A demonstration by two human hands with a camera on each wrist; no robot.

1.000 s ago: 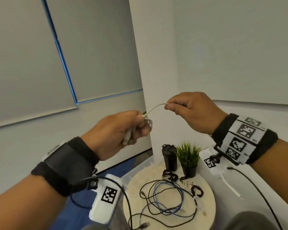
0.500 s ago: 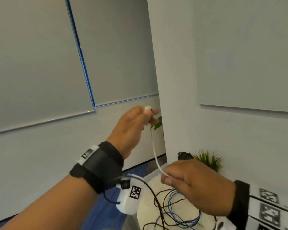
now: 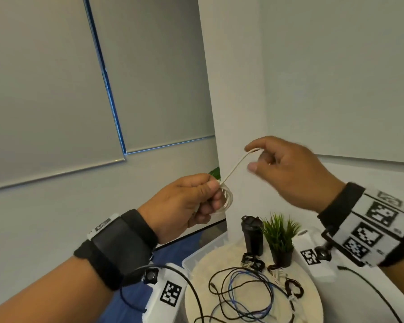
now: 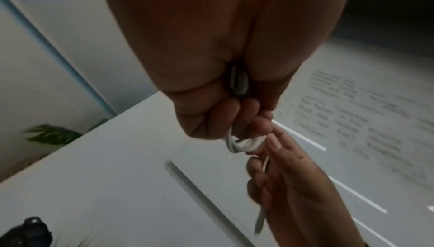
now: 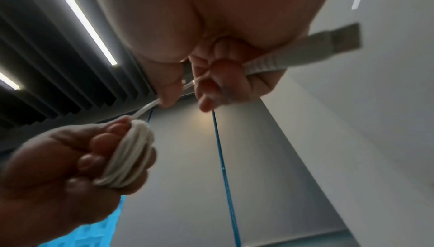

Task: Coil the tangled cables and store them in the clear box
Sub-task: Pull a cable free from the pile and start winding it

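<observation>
Left hand (image 3: 184,201) curled, pinching white cable (image 3: 226,199) coil between thumb and fingers. Right hand (image 3: 287,169) pinches free end above coil, plug behind its fingers. Winding judged nearly complete. Dark and blue cables (image 3: 243,292) below, uncoiled. Clear box (image 3: 196,255) awaits.

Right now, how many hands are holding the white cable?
2. The left hand grips the coiled part of the white cable; the right hand holds its free tail, up and to the right.
</observation>
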